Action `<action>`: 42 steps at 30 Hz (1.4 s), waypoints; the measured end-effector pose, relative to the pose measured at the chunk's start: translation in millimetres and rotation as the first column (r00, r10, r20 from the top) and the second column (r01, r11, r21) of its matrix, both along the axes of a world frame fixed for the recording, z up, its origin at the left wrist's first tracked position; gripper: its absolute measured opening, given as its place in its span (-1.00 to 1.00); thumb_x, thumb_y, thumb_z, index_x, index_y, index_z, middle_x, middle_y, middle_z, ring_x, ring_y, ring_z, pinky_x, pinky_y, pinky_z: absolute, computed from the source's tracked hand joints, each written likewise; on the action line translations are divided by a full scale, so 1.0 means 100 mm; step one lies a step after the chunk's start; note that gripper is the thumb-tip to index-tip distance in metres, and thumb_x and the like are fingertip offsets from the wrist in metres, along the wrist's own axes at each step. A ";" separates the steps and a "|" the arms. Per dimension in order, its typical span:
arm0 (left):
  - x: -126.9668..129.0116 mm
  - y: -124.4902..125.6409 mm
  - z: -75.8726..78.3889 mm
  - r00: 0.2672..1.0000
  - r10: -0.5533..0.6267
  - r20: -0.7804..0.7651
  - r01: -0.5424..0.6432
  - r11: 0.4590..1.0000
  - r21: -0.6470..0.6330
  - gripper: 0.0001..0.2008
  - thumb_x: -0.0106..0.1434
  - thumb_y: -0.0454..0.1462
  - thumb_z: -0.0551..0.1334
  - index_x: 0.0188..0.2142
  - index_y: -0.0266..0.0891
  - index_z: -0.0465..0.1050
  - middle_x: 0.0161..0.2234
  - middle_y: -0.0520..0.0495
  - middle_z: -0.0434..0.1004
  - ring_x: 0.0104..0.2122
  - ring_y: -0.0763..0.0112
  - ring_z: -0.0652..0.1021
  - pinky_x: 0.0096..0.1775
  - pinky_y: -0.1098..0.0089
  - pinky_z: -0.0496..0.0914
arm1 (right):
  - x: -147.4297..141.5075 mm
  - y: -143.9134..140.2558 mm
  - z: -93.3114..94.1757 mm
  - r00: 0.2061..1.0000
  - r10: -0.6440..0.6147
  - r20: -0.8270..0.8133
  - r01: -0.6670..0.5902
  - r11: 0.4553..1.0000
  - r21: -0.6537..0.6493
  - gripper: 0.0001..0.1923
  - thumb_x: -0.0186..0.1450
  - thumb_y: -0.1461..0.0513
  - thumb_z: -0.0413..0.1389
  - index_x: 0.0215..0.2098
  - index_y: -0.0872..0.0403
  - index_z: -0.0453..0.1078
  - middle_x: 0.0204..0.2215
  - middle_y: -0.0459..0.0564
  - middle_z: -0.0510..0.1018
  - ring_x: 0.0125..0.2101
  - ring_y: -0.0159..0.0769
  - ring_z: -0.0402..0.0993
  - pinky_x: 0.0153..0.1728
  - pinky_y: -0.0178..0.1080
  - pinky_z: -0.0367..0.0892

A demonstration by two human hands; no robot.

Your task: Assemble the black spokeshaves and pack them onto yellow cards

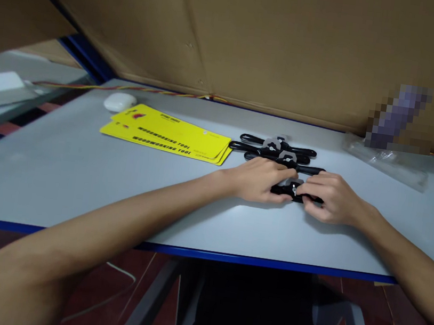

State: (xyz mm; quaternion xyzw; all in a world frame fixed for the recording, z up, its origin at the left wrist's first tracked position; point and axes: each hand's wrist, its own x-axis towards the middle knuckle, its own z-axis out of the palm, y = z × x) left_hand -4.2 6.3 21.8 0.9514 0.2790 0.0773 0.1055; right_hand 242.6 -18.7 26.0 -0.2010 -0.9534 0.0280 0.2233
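Note:
My left hand (265,181) and my right hand (327,198) meet over a black spokeshave (292,190) on the table. Fingers of my left hand are closed around its left side, and those of my right hand pinch its right side. A pale, translucent piece shows at its middle, partly hidden by my fingers. Just beyond lie several more black spokeshaves, among them one (313,170) close behind my hands and another (301,151) at the back. Each has two handles and a pale piece at its centre.
Yellow cards (180,135) printed "WOODWORKING TOOL" overlap on the left of the table (77,180). Behind them sits a white rounded case (119,101). Clear plastic bags (394,167) lie at the right, by a pixelated object (398,118). A brown board (277,47) closes the back.

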 end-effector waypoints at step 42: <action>0.00 0.01 -0.01 1.000 -0.003 0.015 0.003 1.000 -0.001 -0.54 0.39 0.00 0.10 0.07 -0.25 0.47 -0.16 -0.19 0.67 -0.24 0.11 0.63 -0.30 0.24 0.39 | 0.00 -0.03 0.00 0.999 0.037 0.019 -0.037 0.999 0.005 -0.71 0.31 0.36 0.03 -0.20 0.06 0.60 -0.48 -0.09 0.60 -0.52 -0.33 0.29 -0.38 -0.20 0.19</action>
